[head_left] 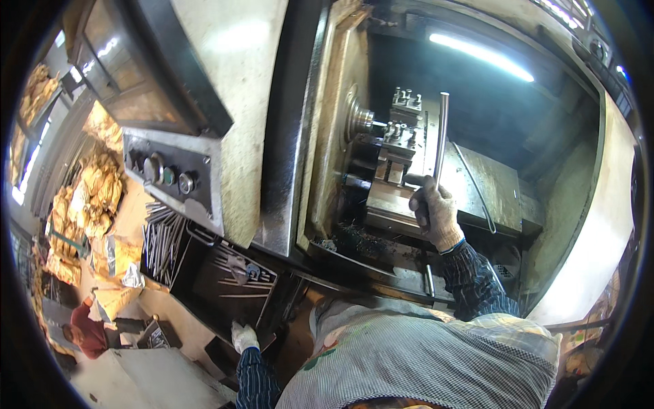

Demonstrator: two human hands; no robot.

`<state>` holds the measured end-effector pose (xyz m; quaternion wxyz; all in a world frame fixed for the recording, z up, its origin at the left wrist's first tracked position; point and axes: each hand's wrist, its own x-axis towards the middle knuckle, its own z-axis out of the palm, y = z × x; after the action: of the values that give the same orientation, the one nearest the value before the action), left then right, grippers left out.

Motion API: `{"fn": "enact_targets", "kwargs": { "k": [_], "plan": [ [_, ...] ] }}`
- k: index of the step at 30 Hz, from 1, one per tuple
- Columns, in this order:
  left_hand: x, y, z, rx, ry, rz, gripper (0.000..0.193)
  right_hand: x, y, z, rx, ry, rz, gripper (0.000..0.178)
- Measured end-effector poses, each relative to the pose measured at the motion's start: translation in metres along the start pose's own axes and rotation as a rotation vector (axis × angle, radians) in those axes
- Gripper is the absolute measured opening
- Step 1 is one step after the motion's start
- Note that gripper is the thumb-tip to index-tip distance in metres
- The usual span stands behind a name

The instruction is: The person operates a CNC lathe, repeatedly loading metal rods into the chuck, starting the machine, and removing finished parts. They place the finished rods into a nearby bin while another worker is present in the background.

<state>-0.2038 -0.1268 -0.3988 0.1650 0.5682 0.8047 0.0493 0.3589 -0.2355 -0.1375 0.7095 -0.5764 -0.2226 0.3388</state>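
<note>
My right hand (436,211), in a white glove with dark, dirty fingers, grips a shiny metal rod (443,129) near its lower end. The rod points up, tilted slightly, in front of the open lathe. To its left are the tool holders (402,136) on the slide and the round chuck (361,121). My left hand (244,337), also gloved, is low by the near edge of a dark metal tray (204,286). Its fingers are too small and partly hidden to tell their grip. Several metal rods (248,283) and a greyish crumpled item lie in the tray.
A control panel (170,170) with knobs faces me at left. Stacked rods (160,238) lie beyond the tray. A thin bent tube (477,191) crosses the lathe bed. Dark metal chips (368,242) lie below the slide. Another person (88,330) is at far left near yellowish sacks (95,191).
</note>
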Motion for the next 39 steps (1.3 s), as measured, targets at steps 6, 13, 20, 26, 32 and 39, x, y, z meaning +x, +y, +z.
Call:
{"fn": "enact_targets", "kwargs": {
  "k": [6, 13, 20, 26, 32, 39],
  "plan": [
    [-0.014, 0.069, -0.029, -0.398, 0.224, 0.244, 0.062, 0.013, 0.012, -0.046, -0.078, 0.206, -0.018, 0.048],
    [-0.095, 0.181, -0.105, -0.400, 0.207, 0.786, 0.024, 0.014, 0.023, -0.048, -0.323, 0.350, 0.013, 0.027],
    [-0.140, 0.285, -0.158, -0.376, 0.262, 1.358, 0.014, 0.024, 0.038, -0.063, -0.279, 0.416, -0.198, 0.028],
    [-0.145, 0.348, -0.179, -0.426, 0.237, 1.542, 0.017, 0.054, -0.007, -0.060, -0.111, 0.315, -0.292, 0.035],
    [-0.139, 0.391, -0.194, -0.473, 0.325, 1.528, 0.025, 0.095, -0.005, -0.069, -0.249, 0.331, -0.230, 0.046],
    [-0.130, 0.396, -0.201, -0.475, 0.268, 1.442, 0.021, 0.175, -0.003, -0.097, -0.264, 0.187, -0.176, 0.046]
  ]
}}
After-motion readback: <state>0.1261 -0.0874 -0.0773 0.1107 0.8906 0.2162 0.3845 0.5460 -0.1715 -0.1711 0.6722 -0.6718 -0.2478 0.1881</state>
